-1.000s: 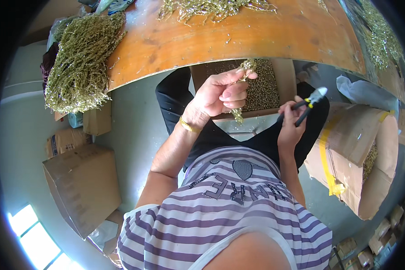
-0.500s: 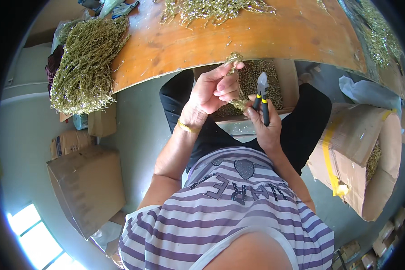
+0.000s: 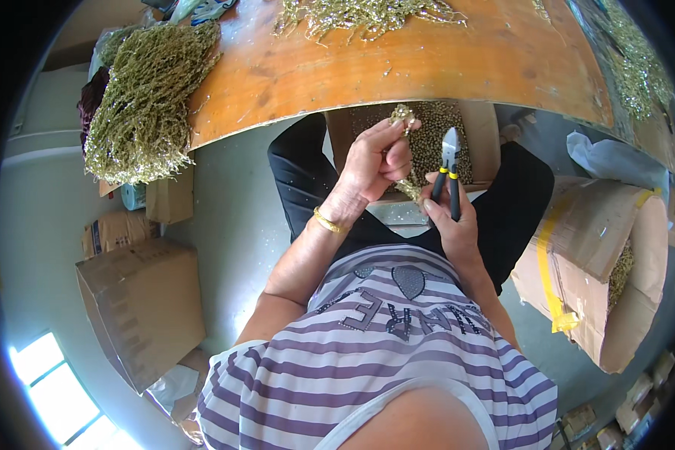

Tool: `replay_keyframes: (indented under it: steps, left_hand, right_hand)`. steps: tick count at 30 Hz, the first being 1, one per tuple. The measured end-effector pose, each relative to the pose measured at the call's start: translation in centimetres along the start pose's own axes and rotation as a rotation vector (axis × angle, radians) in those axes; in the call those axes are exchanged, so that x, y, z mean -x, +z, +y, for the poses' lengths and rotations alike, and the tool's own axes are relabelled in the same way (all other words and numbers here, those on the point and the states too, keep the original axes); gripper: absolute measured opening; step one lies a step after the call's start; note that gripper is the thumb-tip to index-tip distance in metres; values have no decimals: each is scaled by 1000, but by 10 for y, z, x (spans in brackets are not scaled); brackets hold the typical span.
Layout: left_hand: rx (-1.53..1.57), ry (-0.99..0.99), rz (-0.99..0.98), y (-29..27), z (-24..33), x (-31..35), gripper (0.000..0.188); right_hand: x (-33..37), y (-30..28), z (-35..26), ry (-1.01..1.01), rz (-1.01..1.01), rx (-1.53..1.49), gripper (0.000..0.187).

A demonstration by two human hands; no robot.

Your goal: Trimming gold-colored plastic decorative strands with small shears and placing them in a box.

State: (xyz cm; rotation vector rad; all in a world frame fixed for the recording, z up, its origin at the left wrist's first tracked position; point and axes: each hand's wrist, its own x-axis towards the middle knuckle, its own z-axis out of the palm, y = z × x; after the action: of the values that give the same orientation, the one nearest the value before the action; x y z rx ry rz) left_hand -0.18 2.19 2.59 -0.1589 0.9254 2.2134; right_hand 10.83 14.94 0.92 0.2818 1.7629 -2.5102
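Note:
My left hand (image 3: 375, 159) is closed on a gold glittery strand (image 3: 403, 115), pinched between thumb and fingertips. The strand's upper end sticks up above the fingers, and its lower part runs down toward my right hand (image 3: 455, 223). My right hand is closed round diagonal cutting pliers (image 3: 449, 154) with black and yellow handles, jaws pointing up and away from the strand. Its thumb and fingertips also meet the strand's lower part. Below both hands, between my knees, sits a cardboard box (image 3: 481, 142) of small gold beads.
A wooden table (image 3: 495, 60) curves ahead, bearing a pile of gold glitter strands (image 3: 367, 16). A larger bundle of strands (image 3: 146, 97) hangs over its left edge. Cardboard boxes stand on the floor, one at left (image 3: 146, 300) and one at right (image 3: 570, 255) with yellow tape.
My left hand has shifted slightly right and down with the strand. The pliers have moved a little to the right and stand more upright.

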Motion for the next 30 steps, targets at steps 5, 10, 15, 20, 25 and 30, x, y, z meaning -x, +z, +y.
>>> replay_keyframes:
  steps: [5,10,15,20,25,30]
  left_hand:
    - [-17,28,-9,4,-3,-5,23]
    - [-46,63,-76,12,8,2,24]
    - [-89,94,0,22,9,6,25]
    - [3,177,129,21,1,4,26]
    - [-17,248,112,9,-6,0,25]
    - [-22,279,104,12,-14,4,26]
  right_hand:
    - [5,-5,0,18,-41,-71,32]
    - [-7,-3,4,-47,37,2,32]
    - [-14,2,2,-52,7,158,35]
    - [-14,15,3,-123,66,183,36]
    - [-15,21,2,-217,164,203,35]
    - [-18,21,5,-245,221,290,31]
